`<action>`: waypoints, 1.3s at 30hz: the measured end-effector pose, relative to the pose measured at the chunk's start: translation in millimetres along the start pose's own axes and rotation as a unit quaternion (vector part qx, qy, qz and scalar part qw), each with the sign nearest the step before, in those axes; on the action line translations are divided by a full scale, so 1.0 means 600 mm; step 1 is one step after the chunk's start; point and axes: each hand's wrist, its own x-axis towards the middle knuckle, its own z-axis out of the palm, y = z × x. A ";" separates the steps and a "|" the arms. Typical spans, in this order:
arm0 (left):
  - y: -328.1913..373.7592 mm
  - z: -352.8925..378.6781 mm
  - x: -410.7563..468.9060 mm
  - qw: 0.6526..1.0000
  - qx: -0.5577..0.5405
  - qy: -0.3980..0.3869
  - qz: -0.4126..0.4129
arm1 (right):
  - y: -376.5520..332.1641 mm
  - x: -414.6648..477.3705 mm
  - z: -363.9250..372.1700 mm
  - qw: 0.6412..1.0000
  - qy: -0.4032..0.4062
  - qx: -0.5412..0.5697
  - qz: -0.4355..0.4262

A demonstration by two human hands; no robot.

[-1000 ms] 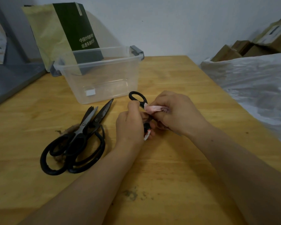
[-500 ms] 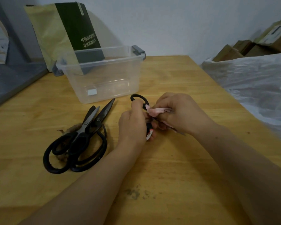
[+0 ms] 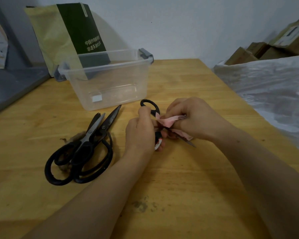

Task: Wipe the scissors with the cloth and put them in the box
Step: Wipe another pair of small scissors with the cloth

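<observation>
The left hand (image 3: 140,133) is gripping the small black scissors (image 3: 157,136) by the handles, its fingers curling tightly around them, with one handle ring sticking up above the knuckles; the right hand (image 3: 195,118) is pinching the pink cloth (image 3: 167,120) around the blades, thumb and fingers pressing together on the fold, and only the blade tip is poking out below the cloth; the two hands are working just above the wooden table (image 3: 179,178), near its middle; the clear plastic box (image 3: 110,94) is standing open just behind them, apart from the scissors; two larger pairs of scissors (image 3: 86,144) are lying crossed on the table left of the hands; a green and yellow bag (image 3: 59,35) is leaning behind the box; a white plastic sheet (image 3: 266,87) is lying along the right edge.
</observation>
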 end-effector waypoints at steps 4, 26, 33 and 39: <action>0.001 -0.002 0.008 1.000 -0.014 0.012 -0.018 | 0.008 -0.005 -0.020 0.992 0.072 0.082 0.061; 0.005 -0.004 0.001 0.999 -0.039 0.009 -0.006 | 0.012 0.009 0.028 0.990 0.089 0.111 0.023; 0.007 -0.006 0.000 0.999 -0.035 0.015 -0.004 | 0.007 0.000 0.016 0.983 0.006 0.182 -0.008; 0.009 -0.005 -0.003 0.999 -0.049 0.014 -0.003 | 0.015 0.005 0.015 0.993 0.016 0.105 -0.052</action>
